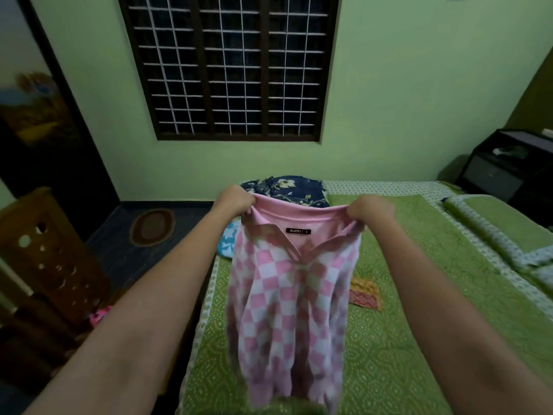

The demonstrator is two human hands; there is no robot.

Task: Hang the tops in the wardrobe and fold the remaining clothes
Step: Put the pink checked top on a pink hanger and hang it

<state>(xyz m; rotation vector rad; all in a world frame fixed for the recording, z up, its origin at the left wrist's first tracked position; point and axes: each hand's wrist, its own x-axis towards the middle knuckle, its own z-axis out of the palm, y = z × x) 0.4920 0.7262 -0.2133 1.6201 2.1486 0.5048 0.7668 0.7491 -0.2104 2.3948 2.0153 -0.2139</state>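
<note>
Shirt [291, 298], pink-checked, hangs above the near bed [404, 339], its collar pinched by left hand [236, 200] and right hand [369, 209]. No hanger visible; floral garment [287, 188], blue piece [228, 244] and patterned cloth [365, 295] still await sorting farther back.

1. Our left hand [236, 200] and right hand [371, 209] curl into the pink collar, so we cannot see our fingertips.
2. The pink checked shirt [287, 310] is blurred low down, and its hem blurs out near the bottom edge.
3. The shirt hides part of the navy floral garment [287, 188], most of the blue-and-white cloth [228, 242] and one side of the orange patterned cloth [365, 295].
4. The green bed cover [404, 339] is cut off at the right and bottom edges.
5. The shirt's black neck label [298, 231] is too small to read surely.
</note>
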